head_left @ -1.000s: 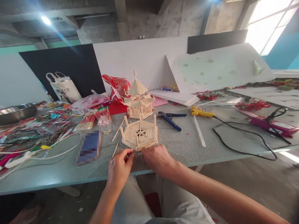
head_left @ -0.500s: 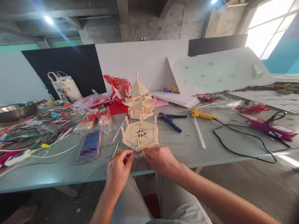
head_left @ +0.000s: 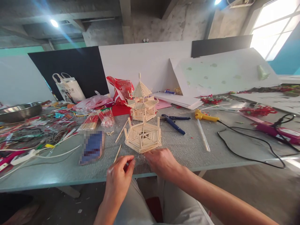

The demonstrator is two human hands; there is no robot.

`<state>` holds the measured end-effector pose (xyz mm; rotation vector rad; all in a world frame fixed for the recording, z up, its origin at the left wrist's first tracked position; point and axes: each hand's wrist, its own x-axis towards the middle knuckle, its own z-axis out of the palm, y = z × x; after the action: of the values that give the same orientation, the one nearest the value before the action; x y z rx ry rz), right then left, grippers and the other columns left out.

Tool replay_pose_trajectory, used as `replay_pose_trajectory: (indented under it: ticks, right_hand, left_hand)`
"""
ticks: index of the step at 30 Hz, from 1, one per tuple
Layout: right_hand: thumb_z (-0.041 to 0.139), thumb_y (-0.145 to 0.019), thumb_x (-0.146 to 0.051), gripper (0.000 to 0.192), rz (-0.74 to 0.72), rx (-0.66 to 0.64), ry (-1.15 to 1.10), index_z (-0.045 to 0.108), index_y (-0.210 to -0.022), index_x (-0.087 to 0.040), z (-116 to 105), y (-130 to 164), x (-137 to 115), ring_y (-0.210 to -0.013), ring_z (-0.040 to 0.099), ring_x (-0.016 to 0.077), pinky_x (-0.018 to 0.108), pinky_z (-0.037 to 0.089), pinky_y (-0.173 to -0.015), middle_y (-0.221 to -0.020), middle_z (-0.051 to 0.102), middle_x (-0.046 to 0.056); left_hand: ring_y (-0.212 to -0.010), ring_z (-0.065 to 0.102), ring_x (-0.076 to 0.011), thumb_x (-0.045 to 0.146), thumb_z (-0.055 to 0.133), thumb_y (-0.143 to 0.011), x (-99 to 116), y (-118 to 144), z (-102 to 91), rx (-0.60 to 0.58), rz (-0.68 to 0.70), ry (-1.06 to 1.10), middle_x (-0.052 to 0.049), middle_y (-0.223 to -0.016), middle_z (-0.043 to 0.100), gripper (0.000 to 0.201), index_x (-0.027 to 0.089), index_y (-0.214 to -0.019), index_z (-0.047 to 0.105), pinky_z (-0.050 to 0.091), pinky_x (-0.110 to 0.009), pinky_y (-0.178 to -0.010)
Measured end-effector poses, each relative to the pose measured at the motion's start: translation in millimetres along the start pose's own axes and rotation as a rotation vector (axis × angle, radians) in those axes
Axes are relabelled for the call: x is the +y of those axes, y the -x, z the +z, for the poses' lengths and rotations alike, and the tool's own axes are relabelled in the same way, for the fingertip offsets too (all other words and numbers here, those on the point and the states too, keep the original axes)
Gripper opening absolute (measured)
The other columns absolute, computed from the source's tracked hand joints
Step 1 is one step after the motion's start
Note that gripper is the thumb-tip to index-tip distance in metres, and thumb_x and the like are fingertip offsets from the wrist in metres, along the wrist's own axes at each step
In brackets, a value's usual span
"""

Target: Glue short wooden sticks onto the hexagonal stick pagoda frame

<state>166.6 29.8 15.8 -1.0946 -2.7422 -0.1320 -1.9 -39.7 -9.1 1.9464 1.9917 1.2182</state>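
A hexagonal base of pale wooden sticks, with short upright posts at its corners, sits on the table before me. Beside its near edge is my right hand, fingers bent and closed; its fingertips are hidden, so I cannot tell if they touch the base. My left hand is lower left of it, thumb and forefinger pinched together, and anything between them is too small to make out. Behind the base stands a tiered stick pagoda with a pointed roof. Loose sticks lie left of the base.
Blue-handled pliers lie right of the pagoda. A yellow glue gun trails a black cord, with a clear glue stick nearby. Bundled sticks, a blurred blue item, and cluttered wrappers and cables fill the left.
The view has shifted slightly, moving the table items a little right in the picture. My left hand has dropped slightly away from the base; my right hand stays by its near edge.
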Motion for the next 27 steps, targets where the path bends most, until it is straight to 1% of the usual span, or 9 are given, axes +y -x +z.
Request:
replay_pose_trajectory:
  ticks: [12,15,17,19,20,23,24,25,27]
  right_hand:
    - [0.042,-0.08,-0.012,0.018,0.093,-0.086,0.006,0.059,-0.085,-0.013,-8.1,-10.3,-1.7,-0.073,0.063,0.0242,0.029,0.044,-0.059,-0.074,0.065,0.013]
    - [0.043,-0.078,-0.009,0.017,0.109,-0.121,-0.042,0.06,-0.081,-0.011,-11.1,-4.9,4.1,-0.066,0.062,0.0219,0.027,0.041,-0.054,-0.073,0.064,0.012]
    - [0.043,-0.079,-0.012,0.016,0.109,-0.123,-0.084,0.059,-0.078,-0.013,-15.2,3.3,8.6,-0.061,0.059,0.0166,0.024,0.038,-0.053,-0.07,0.063,0.009]
    - [0.044,-0.081,-0.018,0.015,0.141,-0.093,-0.356,0.058,-0.076,-0.014,-19.9,14.8,12.0,-0.054,0.052,0.0099,0.02,0.034,-0.05,-0.063,0.058,0.002]
    - [0.045,-0.082,-0.021,0.015,0.173,-0.081,-0.611,0.057,-0.076,-0.015,-21.6,21.4,12.8,-0.05,0.046,0.0072,0.018,0.031,-0.047,-0.057,0.052,-0.001]
    - [0.053,-0.08,-0.033,0.02,0.278,-0.07,-1.565,0.051,-0.073,-0.015,-22.2,40.5,9.8,-0.039,0.025,0.0036,0.017,0.02,-0.039,-0.045,0.034,-0.009]
    - [0.056,-0.078,-0.035,0.022,0.307,-0.077,-1.795,0.05,-0.072,-0.016,-20.7,45.6,7.0,-0.037,0.02,0.0032,0.017,0.017,-0.037,-0.043,0.03,-0.01]
    - [0.06,-0.076,-0.035,0.022,0.336,-0.074,-1.96,0.049,-0.072,-0.016,-18.4,49.8,3.5,-0.037,0.018,0.0028,0.017,0.014,-0.036,-0.042,0.028,-0.011]
    - [0.065,-0.073,-0.033,0.023,0.392,-0.047,-2.131,0.051,-0.074,-0.015,-12.4,55.1,-4.5,-0.036,0.018,0.0022,0.018,0.012,-0.036,-0.041,0.029,-0.011]
  left_hand:
    - [-0.071,0.066,-0.0155,0.031,0.049,-0.083,6.3,4.2,1.0,-0.004,0.02,-0.027,-0.001,-0.081,0.071,0.019,0.022,-0.088,0.064,0.05,-0.025,-0.067]
    - [-0.07,0.066,-0.0146,0.033,0.049,-0.083,8.7,7.1,-0.2,-0.006,0.023,-0.022,-0.001,-0.081,0.071,0.02,0.022,-0.089,0.064,0.05,-0.024,-0.066]
    - [-0.071,0.065,-0.014,0.034,0.048,-0.084,11.4,11.1,-0.9,0.0,0.016,0.006,-0.001,-0.083,0.07,0.02,0.022,-0.089,0.064,0.05,-0.023,-0.065]
    - [-0.07,0.065,-0.0132,0.035,0.049,-0.083,16.1,16.4,-0.4,-0.007,-0.001,0.068,-0.002,-0.083,0.07,0.02,0.022,-0.088,0.064,0.049,-0.021,-0.064]
    - [-0.069,0.064,-0.0128,0.035,0.05,-0.083,19.5,19.3,0.6,-0.015,-0.017,0.109,-0.001,-0.082,0.07,0.02,0.022,-0.088,0.064,0.049,-0.02,-0.063]
    - [-0.062,0.063,-0.0118,0.038,0.052,-0.082,34.8,27.8,6.7,-0.052,-0.088,0.256,-0.001,-0.078,0.07,0.02,0.022,-0.087,0.064,0.048,-0.019,-0.057]
    - [-0.061,0.062,-0.0118,0.038,0.053,-0.08,41.2,30.2,9.5,-0.059,-0.119,0.311,0.0,-0.076,0.069,0.02,0.022,-0.086,0.065,0.047,-0.018,-0.055]
    - [-0.06,0.061,-0.0118,0.039,0.055,-0.079,48.0,32.0,12.5,-0.067,-0.151,0.373,0.0,-0.073,0.069,0.021,0.022,-0.085,0.065,0.047,-0.018,-0.053]
    - [-0.055,0.058,-0.0116,0.041,0.057,-0.076,61.0,34.2,18.2,-0.099,-0.215,0.516,0.001,-0.065,0.066,0.022,0.022,-0.083,0.066,0.045,-0.018,-0.05]
